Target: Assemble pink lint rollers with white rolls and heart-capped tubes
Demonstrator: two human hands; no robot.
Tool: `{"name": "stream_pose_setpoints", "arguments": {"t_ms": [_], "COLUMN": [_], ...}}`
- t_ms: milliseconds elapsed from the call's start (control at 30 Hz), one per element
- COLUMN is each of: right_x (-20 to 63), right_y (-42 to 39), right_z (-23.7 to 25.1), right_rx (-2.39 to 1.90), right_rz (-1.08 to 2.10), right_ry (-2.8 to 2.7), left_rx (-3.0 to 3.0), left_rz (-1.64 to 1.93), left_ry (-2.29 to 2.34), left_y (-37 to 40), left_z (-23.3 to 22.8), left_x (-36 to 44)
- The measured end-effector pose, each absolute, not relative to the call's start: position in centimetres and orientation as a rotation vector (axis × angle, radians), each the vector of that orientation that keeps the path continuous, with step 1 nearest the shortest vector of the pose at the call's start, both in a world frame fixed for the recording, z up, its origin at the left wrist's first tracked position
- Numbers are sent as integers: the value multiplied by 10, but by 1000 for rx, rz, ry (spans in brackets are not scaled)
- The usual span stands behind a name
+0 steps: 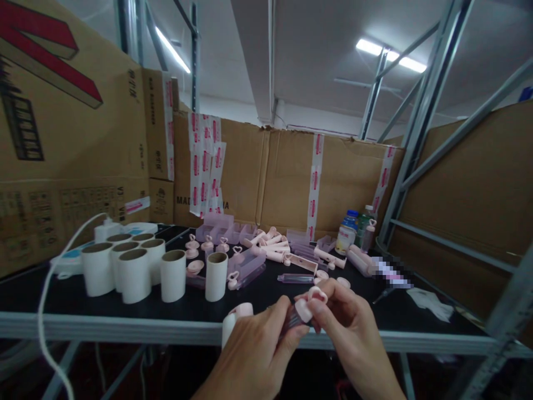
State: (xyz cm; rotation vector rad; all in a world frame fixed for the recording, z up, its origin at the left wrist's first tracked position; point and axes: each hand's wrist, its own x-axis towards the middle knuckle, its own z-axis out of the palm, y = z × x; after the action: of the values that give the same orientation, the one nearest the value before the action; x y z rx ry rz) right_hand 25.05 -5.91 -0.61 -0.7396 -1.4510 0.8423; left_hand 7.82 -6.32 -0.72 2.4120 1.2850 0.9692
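Black tabletop [258, 291], cardboard walls [287, 178], 2 lit tubes [172, 50] overhead.

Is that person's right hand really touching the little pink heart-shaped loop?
Touching: the head view shows the right hand at the pink heart-shaped loop, its thumb laid over the loop's lower part.

Bare L hand [261, 341] & R hand [352, 316], w/ bare wrists [381, 369], slim fingers [338, 290]
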Motion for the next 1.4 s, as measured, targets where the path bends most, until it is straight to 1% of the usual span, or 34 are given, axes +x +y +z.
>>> {"name": "stream_pose_setpoints", "arguments": {"t_ms": [200,467,700,800,933,1000,1200,1400], "right_x": [253,252,253,246,232,226,218,219], "right_y": [-61,-64,-65,-65,-63,-63,-65,-63], "right_z": [-7,-4,-4,-4,-10,-14,-17,-13], "right_rx": [-708,-657,-604,-664,-819,-889,-938,-883], "right_rz": [835,841,841,819,745,710,629,651], "right_ry": [-1509,-1516,-1553,-1504,-1335,-1254,-1178,-1209], "left_rx": [2389,2301,2085,2150,2455,2585,2773,2756], "left_rz": [916,1033,1054,1045,983,995,1101,1026], "left_ry": [1263,1183,1019,1157,1563,1678,1731,1763], "left_y": [-66,-70,-76,-70,-60,-56,-53,-52], "left_z": [-5,-7,0,-6,-16,-20,-27,-25], "left_x": [76,74,73,77,85,87,87,86]}}
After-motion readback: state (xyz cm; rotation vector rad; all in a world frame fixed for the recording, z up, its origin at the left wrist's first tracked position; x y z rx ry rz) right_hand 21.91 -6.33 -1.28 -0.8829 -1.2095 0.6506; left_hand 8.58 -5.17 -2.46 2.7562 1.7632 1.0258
